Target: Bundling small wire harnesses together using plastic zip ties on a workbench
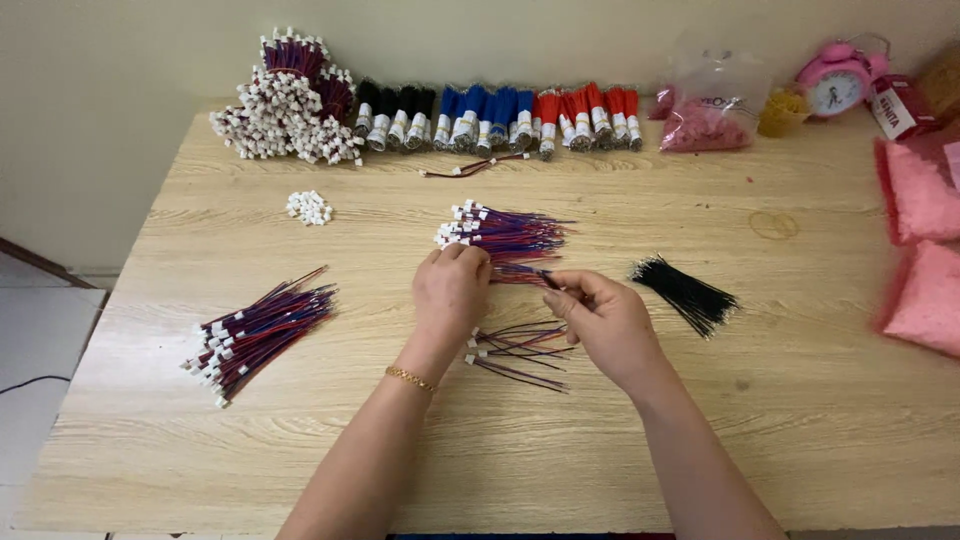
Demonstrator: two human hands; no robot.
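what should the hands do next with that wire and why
Probably lay the wire pinched between the left hand and right hand onto the small loose pile just below them. It looks already pulled from the pile above, and similar wires lie spread there.

A pale wood-grain surface (300,440) carries it all: a loose wire bundle (258,333) lies at left, white connectors (309,207) sit beyond it, a red-and-blue wire pile (505,236) at centre, black wires (688,293) to the right, wrapped wire bundles (480,120) along the back edge, and a pink clock (835,80) at the far corner.
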